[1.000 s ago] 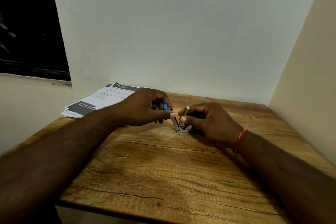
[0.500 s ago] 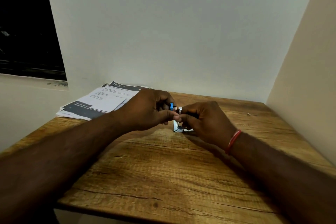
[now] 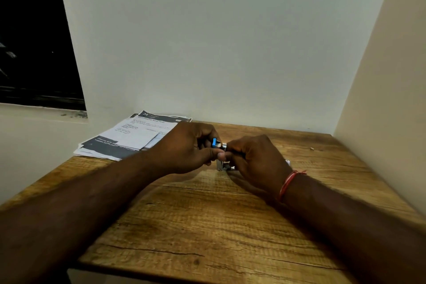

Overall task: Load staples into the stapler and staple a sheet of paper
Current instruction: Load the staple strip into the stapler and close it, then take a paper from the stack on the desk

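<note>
The left hand (image 3: 186,148) has its fingers curled round the blue top of the stapler (image 3: 216,143), with the thumb tip pressed against the front of it. The right hand (image 3: 255,159) meets it from the other side. Its fingers are curled and pinch the metal part, and its thumb tip touches the left thumb. The stapler sits between the two hands with its metal base resting on the table (image 3: 207,226), about midway across and toward the wall (image 3: 230,53). Its blue and metal parts stand close together at the top; the fingers hide whether they are fully closed, and no staples can be made out. A red thread (image 3: 287,183) circles the right wrist.

The papers (image 3: 129,139) lie in a loose stack at the far left corner of the table, just behind the left hand and overhanging the edge. A small white bit (image 3: 287,162) shows just behind the right hand, and a tiny speck (image 3: 312,149) lies farther right; both are too small to tell. A dark window (image 3: 34,41) fills the upper left.
</note>
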Tool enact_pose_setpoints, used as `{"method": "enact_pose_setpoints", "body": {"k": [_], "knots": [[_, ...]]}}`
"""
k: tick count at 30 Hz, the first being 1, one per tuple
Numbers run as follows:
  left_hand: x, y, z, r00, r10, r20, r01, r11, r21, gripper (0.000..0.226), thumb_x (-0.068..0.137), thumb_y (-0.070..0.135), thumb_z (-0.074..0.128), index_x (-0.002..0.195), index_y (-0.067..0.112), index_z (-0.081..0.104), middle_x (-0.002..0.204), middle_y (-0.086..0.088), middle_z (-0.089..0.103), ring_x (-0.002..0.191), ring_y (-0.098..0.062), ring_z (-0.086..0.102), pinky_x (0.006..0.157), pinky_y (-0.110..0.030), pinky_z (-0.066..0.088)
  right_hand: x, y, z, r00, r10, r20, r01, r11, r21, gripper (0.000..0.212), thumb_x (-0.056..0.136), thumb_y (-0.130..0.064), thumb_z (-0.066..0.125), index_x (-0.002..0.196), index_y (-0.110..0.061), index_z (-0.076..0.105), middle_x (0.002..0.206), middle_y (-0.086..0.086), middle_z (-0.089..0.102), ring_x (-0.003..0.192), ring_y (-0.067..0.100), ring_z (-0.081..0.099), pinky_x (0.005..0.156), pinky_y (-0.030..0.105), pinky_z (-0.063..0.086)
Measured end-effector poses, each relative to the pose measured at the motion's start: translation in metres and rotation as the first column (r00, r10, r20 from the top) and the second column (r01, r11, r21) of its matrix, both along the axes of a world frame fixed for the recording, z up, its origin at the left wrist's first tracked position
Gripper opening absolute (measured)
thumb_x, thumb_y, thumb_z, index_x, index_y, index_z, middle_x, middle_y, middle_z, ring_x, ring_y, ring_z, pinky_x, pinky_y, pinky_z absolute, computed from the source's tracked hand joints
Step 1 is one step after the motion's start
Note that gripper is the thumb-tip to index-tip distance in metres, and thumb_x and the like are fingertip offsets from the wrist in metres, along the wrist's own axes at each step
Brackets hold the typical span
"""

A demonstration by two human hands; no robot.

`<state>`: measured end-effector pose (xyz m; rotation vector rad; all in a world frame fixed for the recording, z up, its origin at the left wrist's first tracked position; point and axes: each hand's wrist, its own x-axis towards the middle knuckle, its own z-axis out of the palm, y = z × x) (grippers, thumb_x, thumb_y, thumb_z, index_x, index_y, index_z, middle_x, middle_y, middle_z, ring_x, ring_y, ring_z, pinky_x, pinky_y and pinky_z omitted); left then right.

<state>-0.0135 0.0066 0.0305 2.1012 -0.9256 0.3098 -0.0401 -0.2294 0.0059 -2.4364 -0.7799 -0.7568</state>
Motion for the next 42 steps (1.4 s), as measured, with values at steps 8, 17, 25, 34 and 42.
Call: {"method": "enact_pose_setpoints", "body": {"k": [8,17,25,34,42], "knots": [[-0.003,-0.003,-0.001,0.999,0.011,0.036,-0.011,1.000,0.001,0.023,0.092,0.021,0.094,0.094,0.004,0.079,0.075,-0.011,0.080,0.068,-0.020,0.080,0.064,-0.024,0.053,0.002,0.002,-0.003,0.998,-0.028,0.060,0.029,1.000,-0.009,0.045,0.105,-0.051,0.056,0.075,-0.022,0.073,0.064,-0.008,0.067,0.057,0.010,0.060,0.055,0.040,0.050],[0.016,0.004,-0.006,0.997,-0.025,0.076,0.021,0.998,0.057,0.016,0.098,0.024,0.089,0.099,0.013,0.078,0.079,-0.001,0.082,0.075,-0.015,0.082,0.070,-0.035,0.062,0.003,-0.001,0.005,0.999,-0.045,0.010,0.046,0.995,-0.089,0.024,0.106,-0.044,0.070,0.101,-0.026,0.085,0.084,-0.008,0.076,0.080,0.008,0.063,0.069,0.035,0.052],[0.038,0.016,-0.015,0.993,-0.063,-0.100,0.065,0.998,0.014,0.013,0.097,0.022,0.090,0.105,0.015,0.082,0.091,0.001,0.085,0.081,-0.006,0.078,0.078,-0.021,0.058,0.006,-0.015,0.003,0.947,-0.166,-0.276,0.128,0.980,-0.153,0.041,0.081,-0.065,0.090,0.116,-0.046,0.081,0.110,-0.024,0.072,0.108,0.000,0.063,0.090,0.032,0.054],[0.050,0.032,-0.017,0.995,0.086,-0.054,-0.066,0.954,0.293,0.022,0.081,0.054,0.096,0.097,0.043,0.086,0.096,0.025,0.080,0.090,0.005,0.069,0.073,-0.017,0.050,0.015,-0.023,0.004,0.911,-0.127,-0.392,0.099,0.991,-0.091,0.013,0.089,-0.047,0.091,0.100,-0.042,0.087,0.093,-0.017,0.078,0.090,0.003,0.072,0.081,0.032,0.062],[0.050,0.039,-0.009,0.984,0.148,-0.100,-0.112,0.946,0.304,0.038,0.076,0.077,0.088,0.095,0.045,0.085,0.100,0.023,0.082,0.093,0.002,0.071,0.075,-0.024,0.056,0.019,-0.029,0.002,0.906,-0.132,-0.402,0.103,0.990,-0.094,0.012,0.088,-0.050,0.091,0.098,-0.047,0.086,0.093,-0.019,0.077,0.090,0.004,0.071,0.075,0.027,0.059]]}}
